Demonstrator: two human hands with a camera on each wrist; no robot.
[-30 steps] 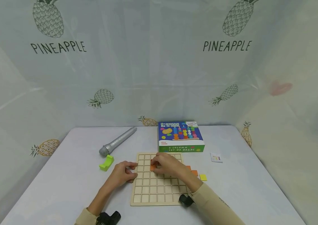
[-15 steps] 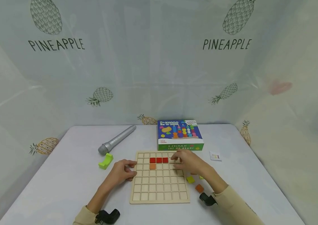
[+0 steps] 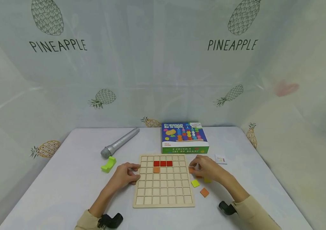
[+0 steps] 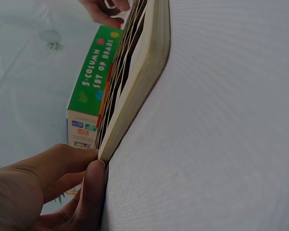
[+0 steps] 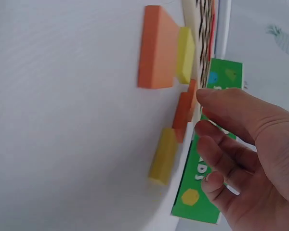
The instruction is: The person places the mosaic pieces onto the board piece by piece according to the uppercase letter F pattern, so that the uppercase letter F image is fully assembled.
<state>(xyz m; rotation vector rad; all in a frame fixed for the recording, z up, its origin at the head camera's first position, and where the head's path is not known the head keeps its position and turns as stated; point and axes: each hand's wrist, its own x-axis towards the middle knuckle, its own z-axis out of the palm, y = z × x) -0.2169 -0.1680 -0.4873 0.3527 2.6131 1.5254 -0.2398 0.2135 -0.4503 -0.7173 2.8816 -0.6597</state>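
A wooden grid board [image 3: 163, 193] lies on the table, with a row of red square tiles [image 3: 163, 164] in it and one orange tile [image 3: 156, 170] below the leftmost red one. My left hand [image 3: 124, 174] rests thumb and finger against the board's left edge; in the left wrist view the left hand [image 4: 62, 187] touches that wooden edge. My right hand [image 3: 209, 167] is over loose tiles beside the board, thumb and fingers apart around an orange tile [image 3: 191, 170]. In the right wrist view, the right hand's thumb [image 5: 216, 98] is close to the loose orange tiles [image 5: 183, 108].
Also right of the board lie yellow tiles [image 3: 195, 183] and another orange tile [image 3: 204, 192]. Behind it stands a bead set box [image 3: 184, 139]. A silver microphone [image 3: 119, 143] and a lime green curved block [image 3: 109, 164] lie left. A small printed card [image 3: 220, 159] is far right.
My right hand has drawn back from the board to the right, uncovering the red tiles and the orange tile in the grid. My left hand stays at the board's edge.
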